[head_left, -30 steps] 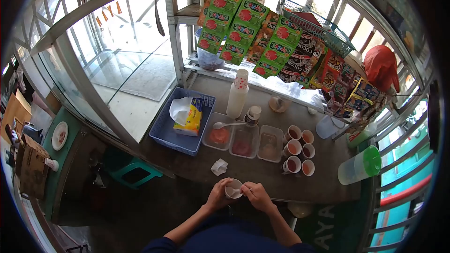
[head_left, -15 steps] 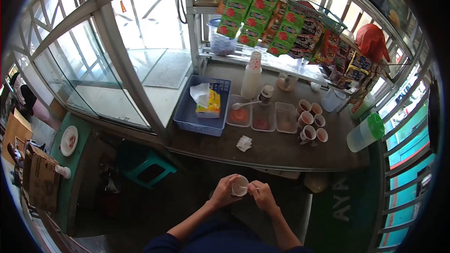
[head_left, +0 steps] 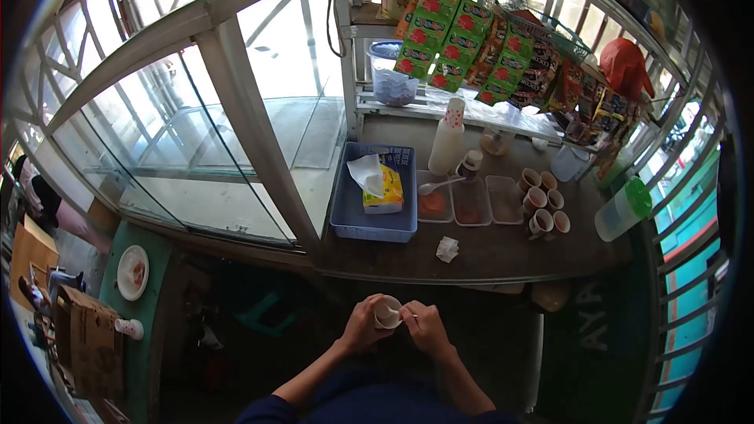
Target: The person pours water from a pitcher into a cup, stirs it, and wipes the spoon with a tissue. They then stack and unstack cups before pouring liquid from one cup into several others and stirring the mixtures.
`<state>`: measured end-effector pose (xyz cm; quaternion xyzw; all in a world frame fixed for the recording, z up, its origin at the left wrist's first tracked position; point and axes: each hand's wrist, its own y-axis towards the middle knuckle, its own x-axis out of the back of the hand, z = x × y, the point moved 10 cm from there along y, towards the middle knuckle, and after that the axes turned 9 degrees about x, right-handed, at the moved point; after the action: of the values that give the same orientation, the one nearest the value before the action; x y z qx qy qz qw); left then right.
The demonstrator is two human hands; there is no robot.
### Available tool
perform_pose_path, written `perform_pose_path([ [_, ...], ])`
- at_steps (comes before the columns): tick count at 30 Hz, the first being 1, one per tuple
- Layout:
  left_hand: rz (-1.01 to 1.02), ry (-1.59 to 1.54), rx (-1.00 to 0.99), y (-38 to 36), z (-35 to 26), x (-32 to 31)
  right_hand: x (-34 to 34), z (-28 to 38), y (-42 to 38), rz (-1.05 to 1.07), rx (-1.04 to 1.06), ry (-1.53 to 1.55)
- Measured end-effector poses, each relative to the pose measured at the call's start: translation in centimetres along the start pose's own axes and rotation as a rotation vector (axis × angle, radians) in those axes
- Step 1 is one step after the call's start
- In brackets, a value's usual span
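Just below the counter's front edge, my left hand (head_left: 361, 325) is wrapped round a paper cup (head_left: 388, 308), its open top facing up. My right hand (head_left: 426, 327) pinches the handle of a white spoon (head_left: 398, 313) that reaches into the cup. What the cup contains is too small to make out. On the counter (head_left: 377, 261) ahead lie a crumpled tissue (head_left: 447, 249) and clear plastic tubs (head_left: 472, 212) with reddish contents. Another white spoon (head_left: 440, 185) rests across the tubs. Several filled paper cups (head_left: 540, 221) stand to their right.
A blue basket (head_left: 373, 232) holds a tissue pack (head_left: 385, 196). Behind the tubs stand a cup stack (head_left: 448, 141) and a small jar (head_left: 470, 163). A green-lidded pitcher (head_left: 620, 216) is at the right end. Sachet strips (head_left: 455, 43) hang above; a glass case (head_left: 196, 141) stands left.
The view has turned left, so the counter items appear farther right. Both hands still hold the cup and spoon, at nearly the same place before me.
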<state>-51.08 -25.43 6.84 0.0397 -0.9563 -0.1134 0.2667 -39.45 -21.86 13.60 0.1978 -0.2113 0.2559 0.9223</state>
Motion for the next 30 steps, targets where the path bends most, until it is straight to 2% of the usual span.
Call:
perform_pose_path([
  [1, 0.009, -0.01, 0.018, 0.1, 0.4, 0.2, -0.1, 1.3, 0.3, 0.004, 0.104, -0.201],
  [2, 0.008, 0.006, 0.01, 0.1, 0.5, 0.4, -0.2, 1.1, 0.2, -0.003, 0.099, -0.203],
  [4, 0.025, -0.009, -0.012, 0.5, 0.0, 0.3, -1.6, -0.9, -0.2, 0.095, -0.017, 0.032],
  [8, 0.048, -0.008, -0.091, 2.3, -1.0, -1.4, 0.3, -2.4, -0.6, 0.032, -0.065, -0.054],
  [11, 0.074, -0.001, -0.098, 3.4, -1.6, -3.5, 1.5, -4.5, -0.7, 0.093, -0.127, -0.045],
  [13, 0.089, 0.009, -0.105, 4.9, -2.0, -4.9, 4.4, -4.7, -0.3, -0.066, -0.099, 0.083],
  [14, 0.093, 0.013, -0.118, 5.6, -2.4, -5.7, 5.2, -5.4, -0.3, -0.072, -0.101, 0.08],
  [17, 0.083, 0.013, -0.147, 8.0, -3.5, -8.4, 8.4, -6.5, 0.1, -0.035, -0.056, -0.082],
  [19, 0.076, 0.017, -0.165, 9.9, -4.2, -10.4, 10.5, -9.0, -0.2, -0.07, -0.278, 0.177],
  [20, 0.061, 0.003, -0.176, 10.9, -4.6, -11.4, 11.7, -10.0, -0.3, -0.078, -0.281, 0.175],
  [22, 0.045, -0.011, -0.196, 13.1, -5.7, -13.7, 15.2, -9.7, 0.7, -0.097, -0.03, -0.128],
  [23, 0.042, 0.001, -0.198, 14.1, -6.3, -14.8, 16.6, -10.3, 0.8, -0.1, -0.026, -0.129],
  [25, 0.03, 0.017, -0.199, 16.2, -7.5, -16.7, 19.1, -13.2, 1.0, -0.132, -0.209, 0.15],
  [26, 0.017, -0.011, -0.215, 17.2, -8.3, -17.4, 20.1, -14.1, 1.5, -0.129, -0.205, 0.152],
  [28, -0.004, -0.026, -0.217, 18.7, -9.3, -18.8, 22.7, -14.3, 2.1, -0.141, -0.059, -0.064],
  [30, -0.019, -0.004, -0.207, 19.8, -9.7, -19.9, 24.0, -15.6, 2.6, -0.097, -0.077, 0.008],
])
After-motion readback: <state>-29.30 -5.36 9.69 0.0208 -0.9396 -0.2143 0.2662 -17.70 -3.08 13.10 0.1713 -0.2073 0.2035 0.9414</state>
